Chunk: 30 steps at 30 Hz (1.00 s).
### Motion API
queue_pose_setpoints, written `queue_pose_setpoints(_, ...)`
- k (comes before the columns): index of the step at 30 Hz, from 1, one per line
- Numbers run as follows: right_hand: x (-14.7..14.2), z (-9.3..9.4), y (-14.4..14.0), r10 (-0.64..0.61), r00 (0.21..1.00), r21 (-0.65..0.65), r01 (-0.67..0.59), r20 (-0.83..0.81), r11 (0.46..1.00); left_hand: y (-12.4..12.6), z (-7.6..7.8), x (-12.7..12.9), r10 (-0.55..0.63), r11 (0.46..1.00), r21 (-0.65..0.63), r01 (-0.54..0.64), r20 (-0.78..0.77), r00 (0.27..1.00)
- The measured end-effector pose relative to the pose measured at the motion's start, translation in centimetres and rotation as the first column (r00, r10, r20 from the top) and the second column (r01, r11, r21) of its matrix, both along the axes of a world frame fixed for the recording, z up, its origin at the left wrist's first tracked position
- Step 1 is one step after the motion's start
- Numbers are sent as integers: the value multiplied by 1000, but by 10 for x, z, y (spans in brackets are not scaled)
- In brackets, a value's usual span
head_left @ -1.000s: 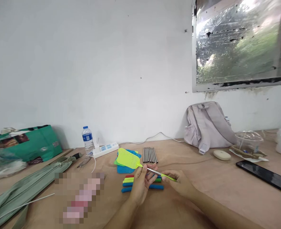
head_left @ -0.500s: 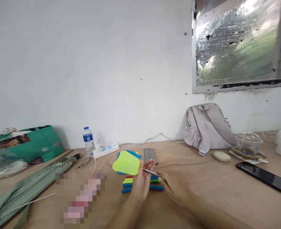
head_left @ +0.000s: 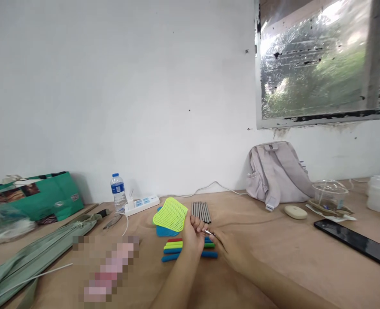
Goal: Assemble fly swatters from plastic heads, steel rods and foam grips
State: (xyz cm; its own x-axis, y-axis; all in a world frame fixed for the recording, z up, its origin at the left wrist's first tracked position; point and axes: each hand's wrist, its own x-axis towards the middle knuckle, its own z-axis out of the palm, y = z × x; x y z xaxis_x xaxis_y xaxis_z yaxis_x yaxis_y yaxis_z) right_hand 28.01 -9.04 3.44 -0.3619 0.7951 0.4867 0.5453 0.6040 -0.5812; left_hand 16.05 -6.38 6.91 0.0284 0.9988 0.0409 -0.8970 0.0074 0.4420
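Note:
My left hand [head_left: 192,235] grips a yellow-green fly swatter just below its mesh head [head_left: 171,213], which tilts up and to the left. My right hand [head_left: 229,249] closes around the swatter's handle end; only a short piece of the metal rod [head_left: 208,232] shows between the two hands. Under my hands lie several coloured plastic handles [head_left: 177,249], red, green and blue, on the wooden table [head_left: 273,257]. A blue swatter head [head_left: 164,231] lies behind them, and a row of metal rods [head_left: 201,211] lies farther back.
A water bottle [head_left: 118,192] and a white power strip [head_left: 141,204] stand near the wall. At left are a green bag [head_left: 48,195] and a folded green cloth [head_left: 35,253]. At right are a grey backpack [head_left: 278,174], a plastic container [head_left: 329,193] and a black phone [head_left: 354,242].
My right hand slid along the rod toward my left hand, so the visible rod got shorter and the green handle disappeared into it. The mesh head tilted more upright.

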Motion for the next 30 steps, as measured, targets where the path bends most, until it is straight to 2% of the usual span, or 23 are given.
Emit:
queue_pose_setpoints(4,-2,18,-3,164,973,-78,-179,-165,981,2,6,1,-57,994,92,63,-64,996)
queue_pose_setpoints(6,3,22,-3,183,963,-141,-213,-196,967,3,9,1,-75,990,115,85,-89,993)
queue_pose_setpoints(8,14,21,0,178,968,-269,-222,-179,937,7,15,-7,-66,988,130,78,-96,993)
queue_pose_setpoints(10,30,16,5,161,977,-425,-206,-140,881,13,22,-24,9,989,148,2,-72,997)
queue_pose_setpoints(11,38,13,7,151,980,-476,-193,-127,858,16,26,-36,89,984,156,-84,-29,996)
queue_pose_setpoints(13,53,9,13,96,989,-505,-138,-109,852,21,33,-59,166,971,172,-164,7,986)
queue_pose_setpoints(16,61,9,18,25,993,-431,-71,-111,900,21,35,-79,177,967,188,-171,-11,984)
queue_pose_setpoints(20,49,7,19,8,998,-198,-22,-68,980,11,25,-63,94,981,178,-82,-58,994)
queue_pose_setpoints(24,38,1,14,3,1000,-113,-4,-15,994,7,12,-37,20,989,147,-13,-47,999)
queue_pose_setpoints(30,33,3,6,-10,1000,-57,9,-20,998,11,-6,-21,96,993,72,-97,15,995)
